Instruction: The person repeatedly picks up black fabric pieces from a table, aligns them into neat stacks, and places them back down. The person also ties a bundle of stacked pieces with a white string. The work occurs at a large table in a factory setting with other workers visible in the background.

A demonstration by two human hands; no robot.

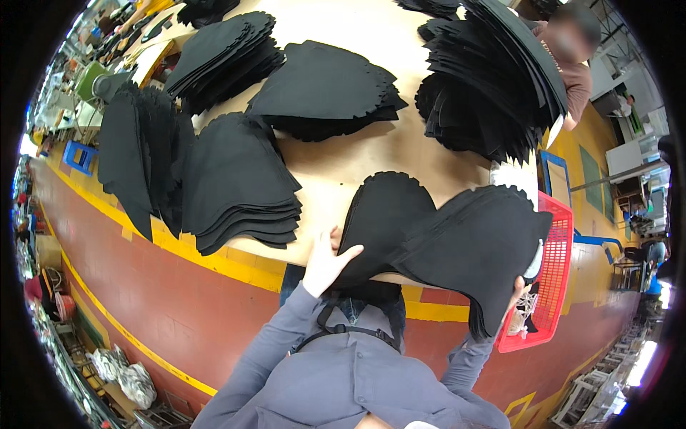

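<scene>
L hand (323, 266) at L edge, blk panels (389, 218)

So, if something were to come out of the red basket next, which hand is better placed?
Probably the right hand: it's at the right edge of the black pieces, close beside the red basket. The left hand is farther away, at the pieces' left side.

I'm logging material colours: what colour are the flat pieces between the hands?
Plain black; the flat pieces show best in the head view, the only one here.
</scene>
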